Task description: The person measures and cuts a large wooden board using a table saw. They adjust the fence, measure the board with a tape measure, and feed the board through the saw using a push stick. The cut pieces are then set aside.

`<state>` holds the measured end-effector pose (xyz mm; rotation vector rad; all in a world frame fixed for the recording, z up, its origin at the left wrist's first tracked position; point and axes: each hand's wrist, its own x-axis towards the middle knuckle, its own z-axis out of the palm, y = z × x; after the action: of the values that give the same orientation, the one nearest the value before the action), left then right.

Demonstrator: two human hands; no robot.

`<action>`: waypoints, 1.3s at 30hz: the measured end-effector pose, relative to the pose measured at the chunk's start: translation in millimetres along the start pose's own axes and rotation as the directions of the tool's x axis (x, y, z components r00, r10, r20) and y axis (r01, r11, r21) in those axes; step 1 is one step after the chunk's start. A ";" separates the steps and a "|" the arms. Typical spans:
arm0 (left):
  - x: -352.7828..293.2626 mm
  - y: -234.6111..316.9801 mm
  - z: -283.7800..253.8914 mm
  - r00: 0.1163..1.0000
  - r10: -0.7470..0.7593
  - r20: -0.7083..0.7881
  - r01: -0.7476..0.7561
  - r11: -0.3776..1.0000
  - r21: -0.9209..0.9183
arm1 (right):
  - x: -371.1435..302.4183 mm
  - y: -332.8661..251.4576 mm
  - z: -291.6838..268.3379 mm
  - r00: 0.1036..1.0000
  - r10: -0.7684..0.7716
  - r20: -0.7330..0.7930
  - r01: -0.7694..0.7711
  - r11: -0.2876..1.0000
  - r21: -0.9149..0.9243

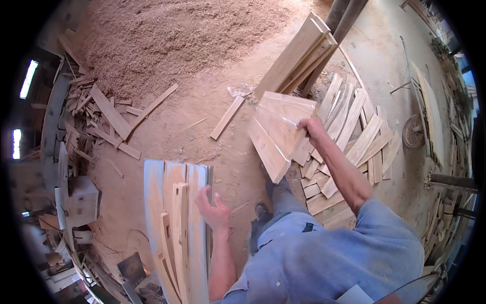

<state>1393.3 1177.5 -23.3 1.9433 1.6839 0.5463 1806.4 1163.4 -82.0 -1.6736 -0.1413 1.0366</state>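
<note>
My right hand (312, 129) grips a flat wooden panel (277, 130) by its right edge. The panel is tilted, and seams run across its pale face as if several boards were joined. It hangs in front of me, above my legs. My left hand (214, 212) is empty, its fingers apart, at the right edge of a worn bench (153, 177) with bluish-white edges. I cannot tell whether that hand touches the bench. On the bench lie several narrow wooden strips (180, 228), one with slots cut in it.
Boards (293, 55) lean against a metal post (341, 23) ahead. Loose planks (362, 134) cover the floor at right. A large heap of shavings (177, 40) fills the far side, with scrap wood (109, 111) at its left. A spoked wheel (413, 131) stands far right.
</note>
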 end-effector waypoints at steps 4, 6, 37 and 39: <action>64.6 -8.8 5.7 0.981 0.194 0.021 -0.192 0.946 0.260 | 95.4 -59.2 33.2 0.993 -0.029 0.112 0.039 0.995 -0.088; 82.4 -20.6 12.4 0.980 0.149 0.131 -0.182 0.936 0.301 | 155.4 -79.3 46.2 0.985 -0.033 0.167 0.054 0.991 -0.125; -21.9 -30.2 21.7 0.974 0.072 -0.215 -0.087 0.994 -0.059 | 6.6 441.9 -48.9 -0.080 0.185 0.980 0.978 0.202 0.042; -120.2 -31.4 6.1 0.953 0.260 -0.157 -0.248 0.964 0.094 | -70.9 387.0 -47.4 -0.092 0.132 0.987 0.939 0.341 0.042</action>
<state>1354.2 1061.3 -44.1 2.2408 1.5794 0.7737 1641.4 939.7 -364.5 -0.8919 -2.4498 1.2768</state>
